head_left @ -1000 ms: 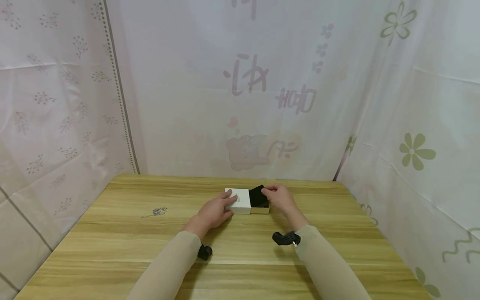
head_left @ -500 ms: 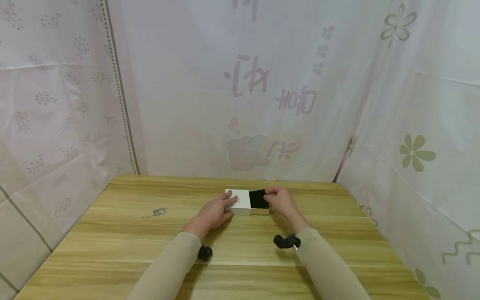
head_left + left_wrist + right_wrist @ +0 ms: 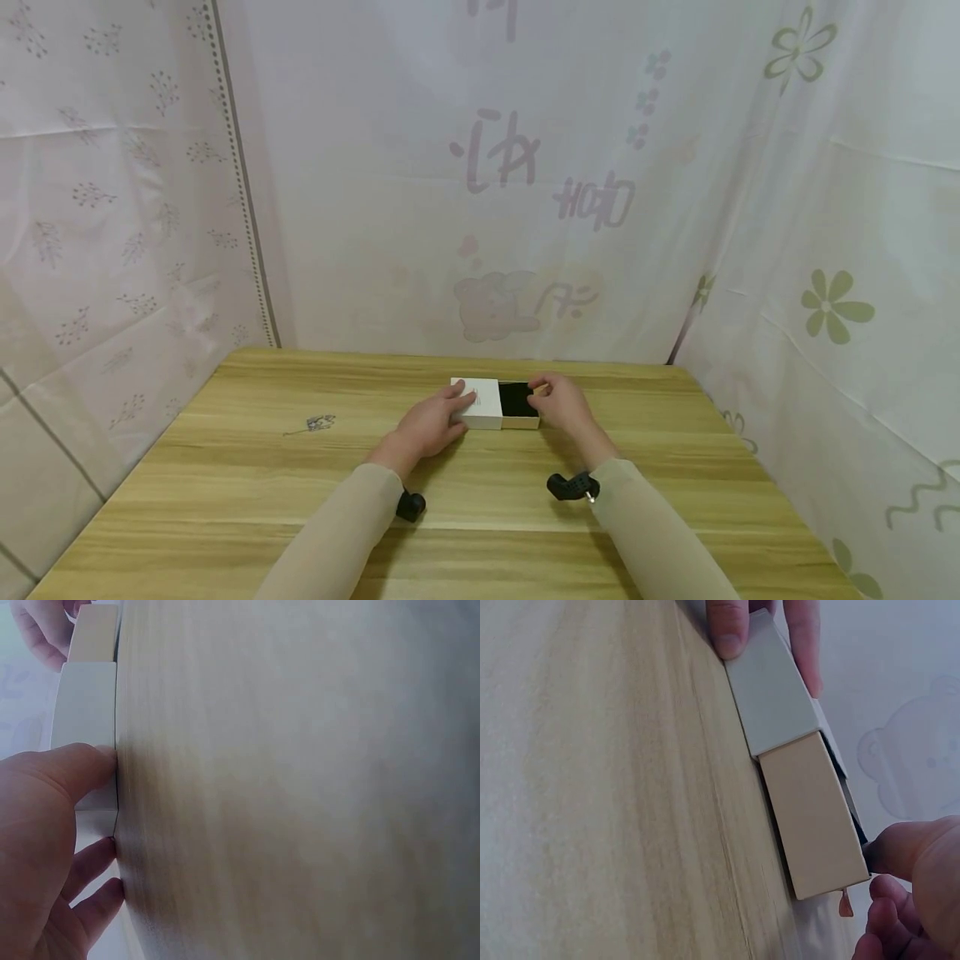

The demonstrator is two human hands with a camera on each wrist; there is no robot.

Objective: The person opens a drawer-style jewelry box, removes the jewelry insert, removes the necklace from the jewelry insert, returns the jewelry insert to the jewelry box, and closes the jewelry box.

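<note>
A small white slide-out box (image 3: 476, 400) lies near the back of the table, its cream inner drawer (image 3: 519, 423) pulled partly out to the right. My left hand (image 3: 429, 423) grips the white sleeve, thumb on the near side and fingers over the top. A flat black piece (image 3: 515, 399), apparently soft, lies in the drawer. At the drawer's right end is my right hand (image 3: 562, 405), thumb tip over the inside edge and other fingers curled outside; whether they pinch anything is hidden. A small reddish-brown pull tab (image 3: 846, 904) hangs from the drawer's end.
A thin silvery chain (image 3: 320, 423) lies on the wooden table (image 3: 247, 500), left of the box. Printed fabric curtains (image 3: 360, 250) stand behind the table and along both sides. A black wrist camera (image 3: 573, 486) is strapped at the right wrist.
The black piece, raised at a corner in my right hand one second ago, has gone down flat into the drawer. My right hand has lowered slightly with it; my left hand stays put.
</note>
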